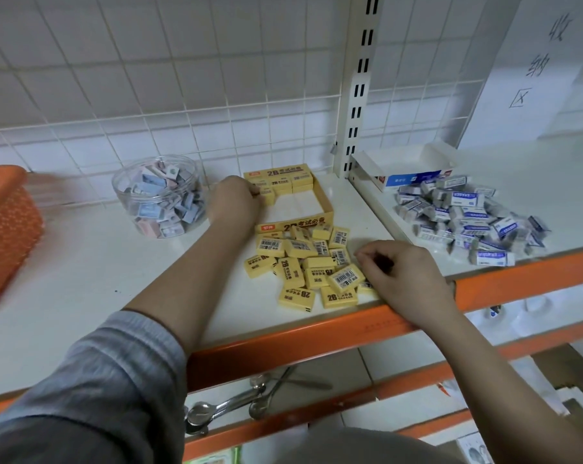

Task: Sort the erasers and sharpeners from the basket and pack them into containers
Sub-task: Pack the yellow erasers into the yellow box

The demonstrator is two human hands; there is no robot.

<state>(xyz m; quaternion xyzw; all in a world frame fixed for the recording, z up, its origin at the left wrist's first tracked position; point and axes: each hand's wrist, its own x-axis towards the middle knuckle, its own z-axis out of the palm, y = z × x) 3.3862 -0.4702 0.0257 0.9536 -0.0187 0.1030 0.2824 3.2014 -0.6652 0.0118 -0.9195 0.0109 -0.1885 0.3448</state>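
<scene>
My right hand rests at five o'clock, fingers curled, holding nothing I can see, beside the loose yellow erasers. At twelve, my left hand reaches into the yellow box; its grip is hidden.

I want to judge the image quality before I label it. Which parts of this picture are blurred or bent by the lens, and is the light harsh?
Head view: the orange basket at the left edge is smeared by blur; the yellow erasers in the middle are sharp, barcodes plain; the wire grid bows from the wide lens; light is soft and even, shadows faint, and the clear tub shows slight glare.
</scene>
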